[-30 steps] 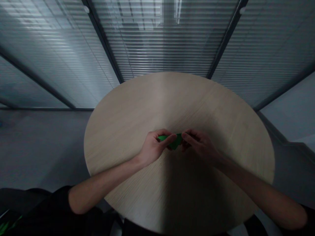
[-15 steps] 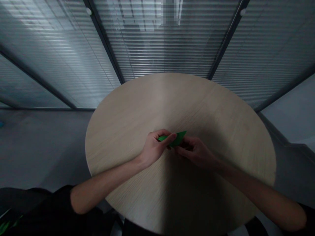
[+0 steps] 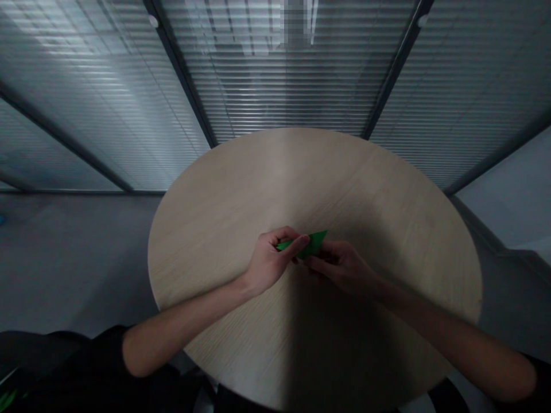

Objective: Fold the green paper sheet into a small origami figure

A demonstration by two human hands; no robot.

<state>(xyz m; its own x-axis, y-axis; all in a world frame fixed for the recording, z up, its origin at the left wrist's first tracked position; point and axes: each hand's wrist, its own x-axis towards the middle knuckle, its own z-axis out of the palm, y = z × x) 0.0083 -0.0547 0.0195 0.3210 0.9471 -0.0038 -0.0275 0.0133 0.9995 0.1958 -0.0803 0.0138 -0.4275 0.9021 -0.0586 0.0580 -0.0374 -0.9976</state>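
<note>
A small piece of folded green paper point(image 3: 315, 243) is held between my two hands above the middle of the table, one pointed corner sticking out to the upper right. My left hand point(image 3: 272, 256) is closed on its left part, the thumb lying across the top. From the right, my right hand point(image 3: 340, 265) pinches the lower right edge, with thumb and fingers close together. Those fingertips are partly in shadow, and the fingers of both hands cover much of the paper.
The round wooden table point(image 3: 228, 189) fills the middle of the view, with a dark shadow over its near right part. Behind it stand glass panels with blinds point(image 3: 267, 97) and dark frames point(image 3: 183, 74). Grey floor point(image 3: 99, 246) shows at the left.
The green paper has tilted slightly between my fingers, and its free corner has shifted a little to the right. Both hands stay in nearly the same place.
</note>
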